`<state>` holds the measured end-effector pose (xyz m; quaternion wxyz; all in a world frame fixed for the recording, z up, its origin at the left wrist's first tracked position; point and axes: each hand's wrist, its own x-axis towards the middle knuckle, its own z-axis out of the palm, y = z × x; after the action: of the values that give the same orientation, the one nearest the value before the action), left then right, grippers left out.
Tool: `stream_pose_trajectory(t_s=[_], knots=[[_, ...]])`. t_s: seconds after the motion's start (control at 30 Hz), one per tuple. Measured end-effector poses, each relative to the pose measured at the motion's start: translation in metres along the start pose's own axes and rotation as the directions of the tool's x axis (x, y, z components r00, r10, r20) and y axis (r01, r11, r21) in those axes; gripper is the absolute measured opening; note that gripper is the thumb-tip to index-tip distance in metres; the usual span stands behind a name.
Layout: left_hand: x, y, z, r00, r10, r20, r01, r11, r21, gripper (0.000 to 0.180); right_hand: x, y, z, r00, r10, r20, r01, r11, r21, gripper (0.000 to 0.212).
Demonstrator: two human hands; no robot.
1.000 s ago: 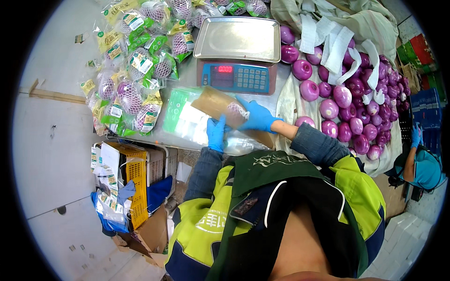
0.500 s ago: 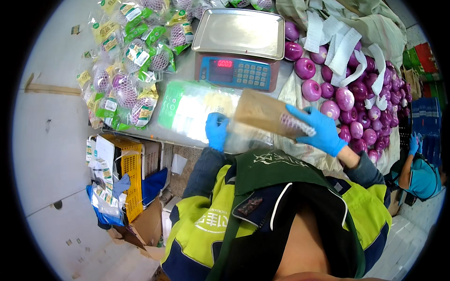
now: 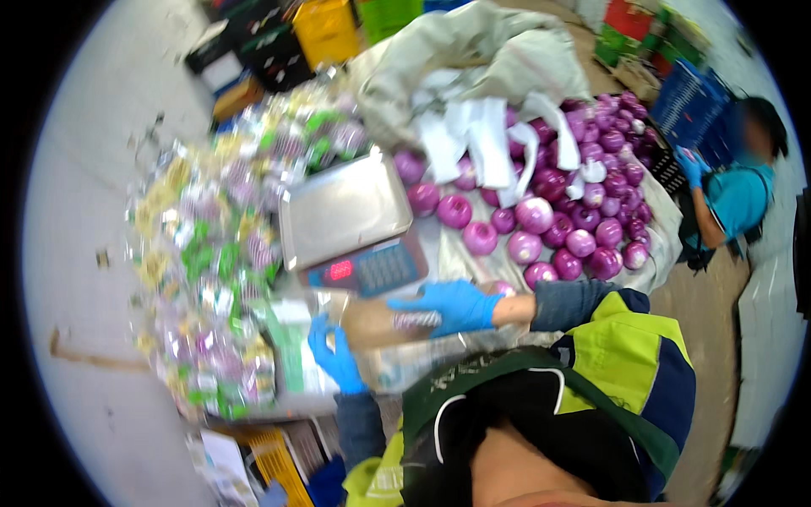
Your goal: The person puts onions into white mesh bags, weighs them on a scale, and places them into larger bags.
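My right hand (image 3: pixel 459 308), in a blue glove, grips the right end of a brown box-like piece (image 3: pixel 369 324). White-and-purple foam netting (image 3: pixel 416 319) shows on that piece beside my fingers. At its left end, my gloved left hand (image 3: pixel 338 353) has thumb and fingers curled together at the edge of a clear plastic bag (image 3: pixel 380 368); blur hides the exact grip. Flat bags with a green print (image 3: pixel 291 355) lie under and left of that hand. Just beyond my hands stands a blue weighing scale (image 3: pixel 366 269) with a bare metal pan (image 3: pixel 345 211).
Bagged, netted onions (image 3: pixel 224 296) crowd the left side of the table. Loose purple onions (image 3: pixel 583 241) lie on pale sacking at the right, with white foam nets (image 3: pixel 477 139) on top. A co-worker (image 3: pixel 735 198) stands at far right. A yellow crate (image 3: pixel 279 465) sits below the table.
The view has swung to the right, so everything sits turned in it. My left hand has come up against the left end of the brown piece, which my right hand still holds.
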<state>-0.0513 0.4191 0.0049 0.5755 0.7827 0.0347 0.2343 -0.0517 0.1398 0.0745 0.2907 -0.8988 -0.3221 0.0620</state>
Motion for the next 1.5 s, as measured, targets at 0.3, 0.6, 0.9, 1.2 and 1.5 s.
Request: stream_pose_trajectory(t_s=[0.3, 0.6, 0.9, 1.2, 1.5], knots=[[0.029, -0.014, 0.034, 0.989, -0.142, -0.043, 0.141, 0.990, -0.020, 0.055, 0.009, 0.008, 0.023, 0.979, 0.194, -0.056, -0.183, 0.969, 0.165, 0.092], [-0.019, 0.029, 0.068, 0.998, -0.004, -0.066, 0.009, 0.997, 0.074, 0.051, 0.018, 0.006, 0.015, 0.961, 0.257, 0.101, -0.262, 0.734, 0.626, 0.088], [-0.086, 0.080, 0.056, 0.881, -0.446, 0.161, 0.474, 0.828, -0.301, 0.021, -0.013, 0.028, -0.001, 0.895, 0.148, 0.420, -0.413, -0.077, 0.908, 0.073], [-0.128, 0.076, -0.002, 0.849, -0.266, 0.456, -0.018, 0.849, 0.528, 0.028, -0.101, -0.006, 0.053, 0.831, 0.336, 0.444, -0.554, 0.418, 0.720, 0.097], [-0.048, 0.132, -0.006, 0.913, -0.168, 0.372, 0.106, 0.978, 0.181, 0.019, -0.050, -0.047, -0.091, 0.996, 0.030, 0.088, -0.080, 0.758, 0.647, 0.069]])
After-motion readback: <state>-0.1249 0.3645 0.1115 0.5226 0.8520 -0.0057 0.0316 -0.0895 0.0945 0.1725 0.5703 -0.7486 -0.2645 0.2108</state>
